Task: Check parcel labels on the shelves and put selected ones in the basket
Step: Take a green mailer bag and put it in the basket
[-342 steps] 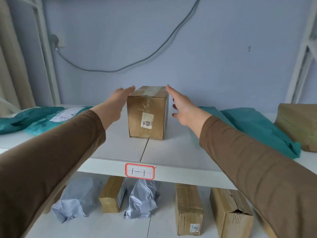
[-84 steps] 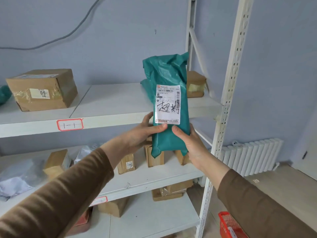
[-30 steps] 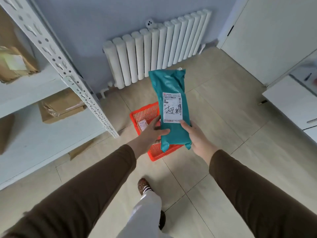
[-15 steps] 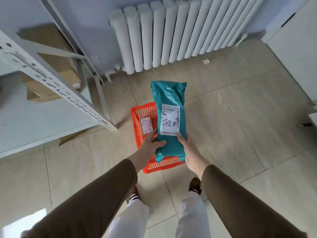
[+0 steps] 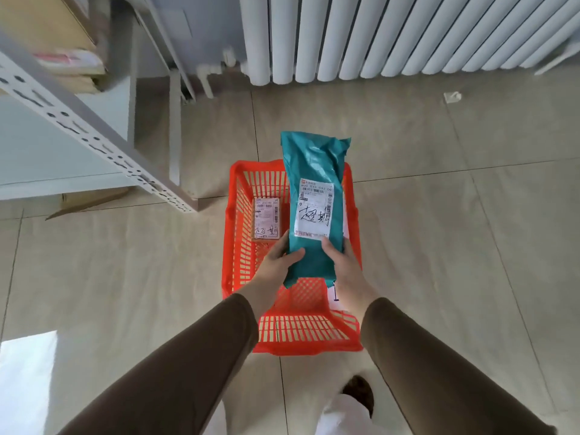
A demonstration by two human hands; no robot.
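A long teal plastic mailer [image 5: 314,171] with a white label bearing black handwriting hangs over the red plastic basket [image 5: 230,246] on the floor. My left hand [image 5: 276,265] grips its lower left edge and my right hand [image 5: 343,271] grips its lower right edge. The mailer's far end juts past the basket's far rim. Inside the basket, at the left, lies a small brown box [image 5: 266,222] with a handwritten label. A white parcel edge [image 5: 334,296] shows in the basket under my right hand.
A white metal shelf post [image 5: 94,136] slants across the left, with cardboard boxes [image 5: 47,42] on the shelf behind it. A white radiator [image 5: 392,36] runs along the wall ahead. Beige floor tiles surround the basket. My shoe [image 5: 359,394] is below the basket.
I have moved closer and bent over the basket. The mailer has come down and now hangs right above it, still gripped by both hands.
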